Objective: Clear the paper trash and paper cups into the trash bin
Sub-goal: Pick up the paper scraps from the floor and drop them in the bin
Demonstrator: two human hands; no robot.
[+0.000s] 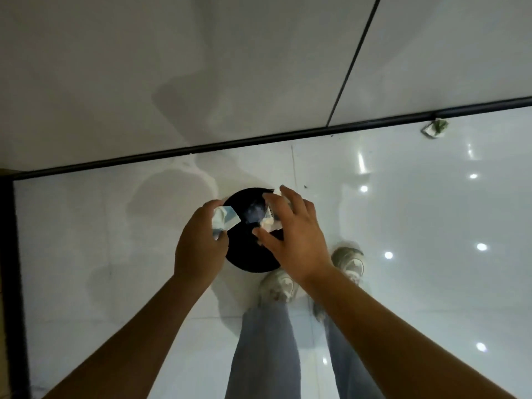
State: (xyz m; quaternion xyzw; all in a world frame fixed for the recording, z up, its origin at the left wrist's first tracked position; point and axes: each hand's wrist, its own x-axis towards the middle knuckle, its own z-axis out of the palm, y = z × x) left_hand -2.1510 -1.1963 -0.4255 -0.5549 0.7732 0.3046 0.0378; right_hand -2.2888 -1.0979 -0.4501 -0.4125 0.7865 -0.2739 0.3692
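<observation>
1. As I look straight down from the head camera, I see a round black trash bin standing on the glossy white tiled floor, just in front of my pale sneakers.
2. Inside the bin I make out a dim, greyish patch near the far side of its mouth; I cannot tell what it is. The rest of the interior is dark.
3. My left hand hovers over the bin's left rim, its fingers curled round a crumpled wad of white and pale blue paper that sticks out toward the opening.
4. My right hand hovers over the bin's right side. Its fingers and thumb are spread and bent round a bunch of crumpled white paper with dark print, which shows between the thumb and the fingers, above the bin's mouth.
5. Both wads are in my grasp, above the bin and not in it.
6. Another small crumpled scrap of white and green paper lies on the floor well apart from the bin, far right, close against the black skirting strip at the foot of the grey wall.
7. My light blue jeans fill the lower middle of the view.
</observation>
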